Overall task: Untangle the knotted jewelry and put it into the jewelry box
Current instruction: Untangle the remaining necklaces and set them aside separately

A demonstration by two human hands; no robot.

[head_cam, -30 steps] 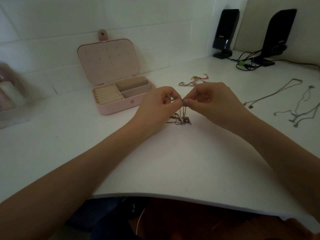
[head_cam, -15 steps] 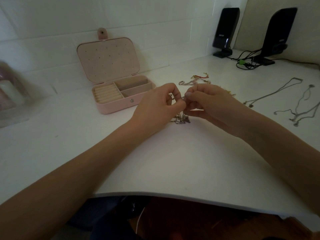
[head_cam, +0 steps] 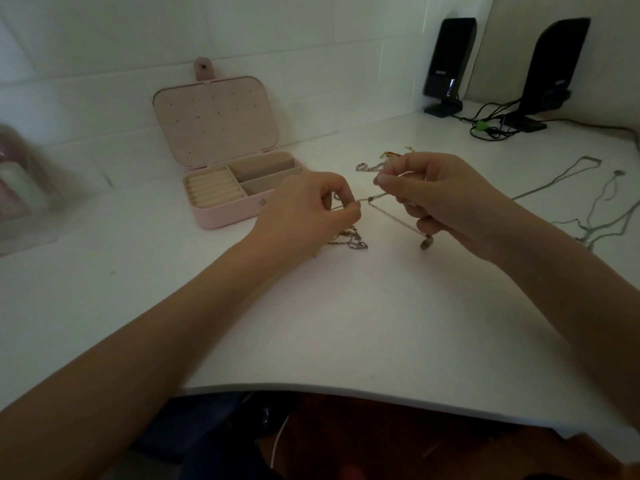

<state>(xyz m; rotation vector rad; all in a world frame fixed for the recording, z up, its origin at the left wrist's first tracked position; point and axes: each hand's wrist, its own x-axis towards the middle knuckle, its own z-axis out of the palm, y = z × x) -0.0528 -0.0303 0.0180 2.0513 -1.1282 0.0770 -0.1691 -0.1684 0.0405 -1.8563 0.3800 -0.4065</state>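
A thin knotted chain [head_cam: 372, 198] is stretched between my two hands above the white desk [head_cam: 346, 323]. My left hand [head_cam: 308, 213] pinches one end with thumb and forefinger. My right hand [head_cam: 440, 199] pinches the other end, and a strand runs down to a small pendant [head_cam: 426, 243] hanging below its fingers. More of the tangled chain [head_cam: 349, 239] lies heaped on the desk under my left hand. The pink jewelry box [head_cam: 225, 181] stands open to the left, its lid upright against the wall.
Another bracelet with red thread [head_cam: 375, 162] lies behind my right hand. Several thin necklaces [head_cam: 595, 202] are spread at the right. Two black speakers [head_cam: 450, 64] with cables stand at the back right. A blurred object [head_cam: 17, 181] sits at far left.
My hands have pulled apart, the right one moving right. The chain is now drawn out between them, and the pendant hangs below my right hand.
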